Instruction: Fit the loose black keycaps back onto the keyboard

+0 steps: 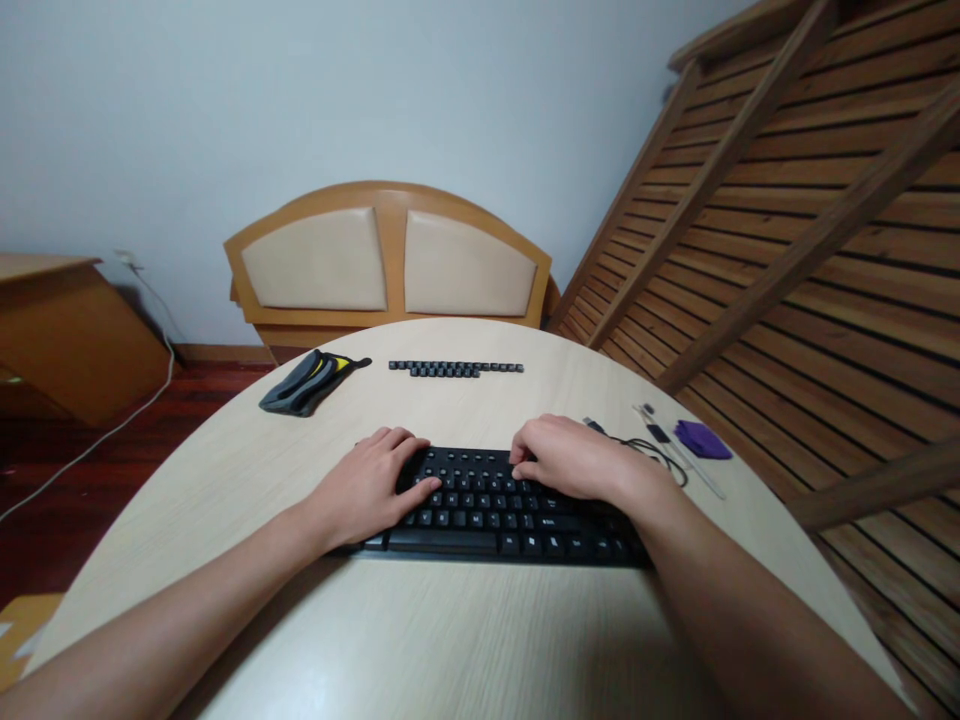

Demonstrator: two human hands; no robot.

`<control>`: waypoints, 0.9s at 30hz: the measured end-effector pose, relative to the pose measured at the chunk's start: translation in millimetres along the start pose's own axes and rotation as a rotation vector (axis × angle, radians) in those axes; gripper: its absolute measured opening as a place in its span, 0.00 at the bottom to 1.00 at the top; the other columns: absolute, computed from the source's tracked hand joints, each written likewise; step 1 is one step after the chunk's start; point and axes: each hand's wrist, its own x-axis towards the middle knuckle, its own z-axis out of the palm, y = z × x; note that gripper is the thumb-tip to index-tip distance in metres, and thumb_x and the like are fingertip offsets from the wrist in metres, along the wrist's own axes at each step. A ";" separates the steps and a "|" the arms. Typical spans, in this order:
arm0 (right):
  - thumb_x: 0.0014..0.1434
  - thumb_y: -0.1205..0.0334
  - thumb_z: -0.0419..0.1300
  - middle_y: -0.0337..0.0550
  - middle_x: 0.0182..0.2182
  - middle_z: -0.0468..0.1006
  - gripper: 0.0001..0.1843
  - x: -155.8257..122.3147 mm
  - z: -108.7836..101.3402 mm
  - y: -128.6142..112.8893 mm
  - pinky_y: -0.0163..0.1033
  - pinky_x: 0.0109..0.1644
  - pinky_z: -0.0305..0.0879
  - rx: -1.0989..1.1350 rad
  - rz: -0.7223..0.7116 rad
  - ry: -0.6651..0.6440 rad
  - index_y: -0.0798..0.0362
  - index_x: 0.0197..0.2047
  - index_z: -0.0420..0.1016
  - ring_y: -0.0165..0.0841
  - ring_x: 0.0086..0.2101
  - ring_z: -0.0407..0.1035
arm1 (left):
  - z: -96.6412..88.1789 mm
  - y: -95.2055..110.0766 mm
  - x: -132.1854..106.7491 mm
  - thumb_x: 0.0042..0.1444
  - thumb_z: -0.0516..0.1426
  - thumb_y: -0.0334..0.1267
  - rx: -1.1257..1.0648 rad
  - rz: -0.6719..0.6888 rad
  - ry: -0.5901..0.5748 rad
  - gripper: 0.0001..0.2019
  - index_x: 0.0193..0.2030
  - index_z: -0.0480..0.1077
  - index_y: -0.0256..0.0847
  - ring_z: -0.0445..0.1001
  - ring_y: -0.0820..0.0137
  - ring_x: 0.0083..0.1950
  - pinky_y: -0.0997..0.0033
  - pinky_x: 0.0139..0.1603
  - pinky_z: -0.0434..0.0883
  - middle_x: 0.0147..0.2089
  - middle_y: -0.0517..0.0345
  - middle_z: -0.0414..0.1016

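A black computer keyboard (442, 540) lies flat near the middle of the round table. My left hand (371, 485) grips its left end, thumb across the keys and fingers over the far left part. Over the keyboard's far right part is my right hand (562, 460), its fingers curled and thumb drawn close to the index finger at the upper keys. Anything between those fingertips is too small to make out. Farther back, several loose black keycaps (450, 369) stand in two rows on the table.
A grey-and-yellow pouch or folded cloth (304, 385) lies at the back left. On the right are a black cable (649, 445), a thin white stick-like tool (705, 475) and a purple cloth (701, 440). A wooden slatted panel (787, 260) leans beside the table (247, 480).
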 end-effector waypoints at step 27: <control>0.59 0.62 0.64 0.50 0.37 0.84 0.07 -0.4 -1.5 -2.3 0.40 0.41 0.64 -0.041 -0.018 0.001 0.52 0.38 0.84 0.44 0.40 0.77 | 0.7 -0.9 -0.1 0.65 0.52 0.56 0.002 0.004 0.018 0.24 0.56 0.71 0.39 0.72 0.55 0.52 0.51 0.56 0.70 0.52 0.46 0.75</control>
